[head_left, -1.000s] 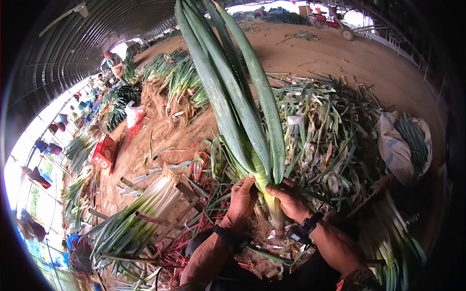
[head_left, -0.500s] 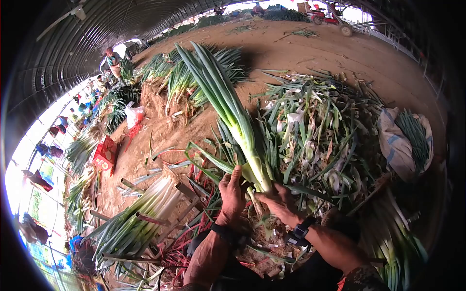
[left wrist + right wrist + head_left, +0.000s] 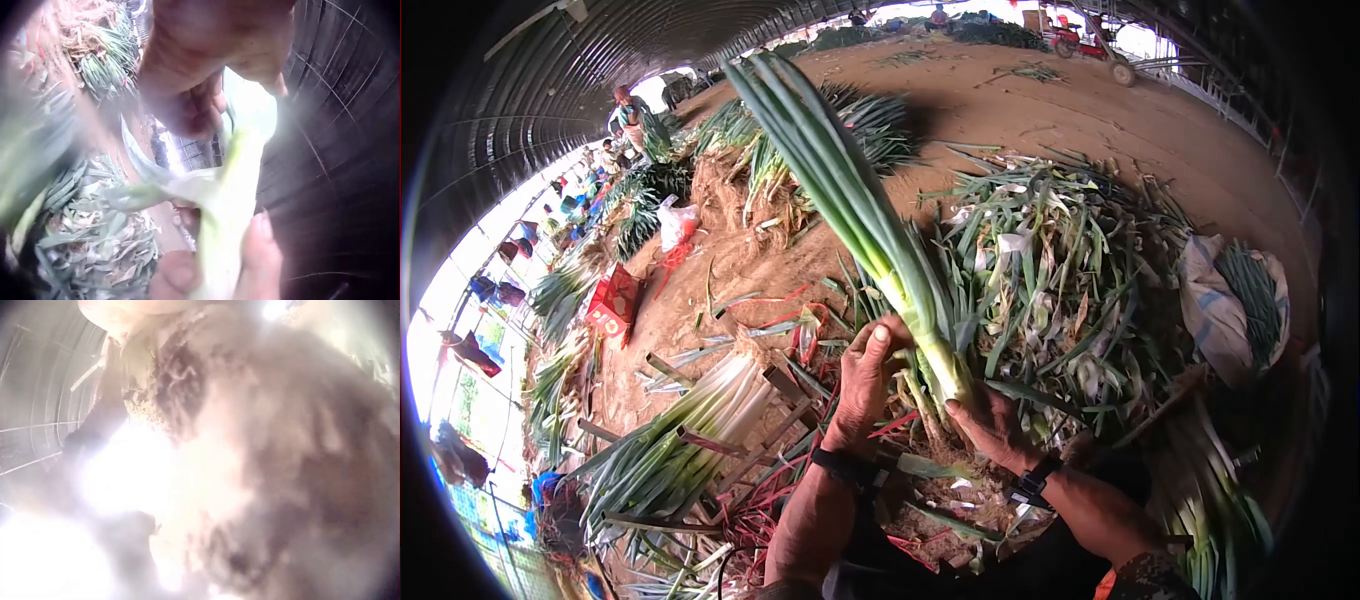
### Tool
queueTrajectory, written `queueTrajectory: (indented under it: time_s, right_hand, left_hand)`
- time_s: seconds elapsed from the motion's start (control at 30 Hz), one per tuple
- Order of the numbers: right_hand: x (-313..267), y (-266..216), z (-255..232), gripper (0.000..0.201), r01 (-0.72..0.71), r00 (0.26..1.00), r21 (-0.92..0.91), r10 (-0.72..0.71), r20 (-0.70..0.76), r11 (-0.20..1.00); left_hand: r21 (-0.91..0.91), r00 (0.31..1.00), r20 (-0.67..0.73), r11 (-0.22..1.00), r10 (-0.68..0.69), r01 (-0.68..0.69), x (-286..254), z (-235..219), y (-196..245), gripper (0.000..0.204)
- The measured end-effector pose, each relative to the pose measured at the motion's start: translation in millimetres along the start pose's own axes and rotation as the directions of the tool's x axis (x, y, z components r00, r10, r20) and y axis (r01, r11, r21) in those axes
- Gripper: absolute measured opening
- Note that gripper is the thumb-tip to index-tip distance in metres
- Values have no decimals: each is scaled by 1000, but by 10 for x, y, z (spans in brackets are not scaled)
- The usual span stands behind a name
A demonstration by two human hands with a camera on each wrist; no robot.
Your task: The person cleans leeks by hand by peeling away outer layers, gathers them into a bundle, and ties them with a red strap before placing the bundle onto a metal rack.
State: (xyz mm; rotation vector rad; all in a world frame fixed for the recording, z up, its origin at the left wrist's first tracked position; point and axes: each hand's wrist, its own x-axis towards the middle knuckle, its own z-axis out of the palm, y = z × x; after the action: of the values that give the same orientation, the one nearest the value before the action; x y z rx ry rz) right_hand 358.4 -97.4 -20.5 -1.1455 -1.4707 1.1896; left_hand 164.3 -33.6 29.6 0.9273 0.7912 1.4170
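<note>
A large green onion [image 3: 855, 215] slants up and to the left in the head view, its pale stalk low and its long green leaves high. My right hand [image 3: 992, 428] grips the lower stalk, the thumb lying along it. Higher up, my left hand [image 3: 867, 375] has curled fingers at the stalk's left side. In the left wrist view the left hand [image 3: 215, 53] has thumb and fingers on either side of the stalk [image 3: 234, 206]. A loose leaf [image 3: 147, 195] juts out sideways below them. The right wrist view is blurred and glaring.
A heap of stripped leaves [image 3: 1060, 270] lies ahead to the right, beside a white sack [image 3: 1208, 310]. At left, trimmed onions [image 3: 700, 430] lie in a rack. Farther off are a red box [image 3: 614, 305] and onion piles [image 3: 870, 130]. A person [image 3: 628, 120] stands at back left.
The onion has tipped from upright to a leftward slant. A leaf that stuck out left of the stalk half a second ago no longer shows there. My left hand has moved slightly up the stalk.
</note>
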Motion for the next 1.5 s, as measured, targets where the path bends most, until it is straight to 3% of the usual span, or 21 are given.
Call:
queueTrajectory:
  time_s: [0.03,0.07,0.13,0.17,0.2,0.27,0.37,0.43,0.6,0.67,0.7,0.77,0.87,1.0,1.07,1.17,1.27,1.33,1.37,1.4,1.5]
  right_hand:
    - [-28,21,16,40,10,1000,-44,-11,-4,999]
    - [-42,-6,45,41,21,1000,-91,-21,-1,996]
    - [-2,17,107,44,91,996,-196,-94,-5,976]
    - [36,36,122,45,129,991,-246,-136,-10,961]
    - [66,53,127,47,50,998,-212,-55,-16,976]
    - [109,96,152,50,-116,993,-137,114,-22,984]
    - [202,268,203,53,-70,994,-152,55,-99,986]
    - [224,334,223,47,3,991,-51,-10,-137,999]
    - [231,349,191,33,-90,984,222,121,-133,971]
    - [224,262,174,31,-173,967,323,223,-124,930]
    - [209,185,212,26,-231,948,601,316,-37,765]
    - [212,91,234,24,-179,947,788,320,-24,588]
    - [237,171,129,25,-190,966,940,227,127,283]
    - [20,-151,25,32,-210,977,810,145,155,548]
    - [-164,-287,73,33,-292,957,772,174,234,565]
    - [-516,-361,125,34,-291,957,739,175,233,608]
    - [-843,-393,81,37,-273,962,726,204,184,632]
    - [-1016,-363,12,37,-258,963,778,219,158,573]
    - [-1170,-352,-97,36,-261,961,737,236,141,623]
    - [-1355,-289,-218,34,-309,930,755,349,113,579]
    - [-1655,-266,-429,34,-261,946,758,314,78,598]
  left_hand:
    - [-97,991,129,995,20,-7,-11,32,18,53]
    - [-158,995,96,986,-35,50,-27,48,-9,49]
    - [-54,996,68,996,-61,65,-9,-20,-144,46]
    - [-12,992,-23,992,-123,123,-56,44,-111,43]
    - [-57,982,-67,983,-178,174,-52,7,-239,40]
    - [-39,990,-86,993,-111,108,-80,61,-299,39]
    - [-115,989,-119,990,-91,77,-126,152,-266,36]
    - [-141,989,-98,985,-111,97,-111,90,-279,35]
    - [-335,985,-58,932,-164,136,-116,107,-186,29]
    - [-304,988,-74,947,-133,104,-78,85,-158,39]
    - [-298,993,-54,951,-102,81,-49,32,-147,46]
    - [-256,996,-89,967,-21,-3,-4,30,-24,58]
    - [-450,982,-185,891,-28,-59,50,-40,213,60]
    - [-520,952,-303,831,38,-199,258,-553,266,55]
    - [-562,930,-354,818,-102,-124,258,-680,304,50]
    - [-567,925,-340,822,-170,-57,304,-902,266,42]
    - [-515,913,-370,856,-171,-48,313,-976,201,41]
    - [-439,895,-418,897,-153,-52,329,-1079,129,40]
    - [-399,888,-439,915,-139,-54,358,-1134,97,40]
    - [-364,882,-456,929,-120,-62,407,-1152,103,39]
    - [-324,885,-460,942,-70,-93,366,-1129,81,42]
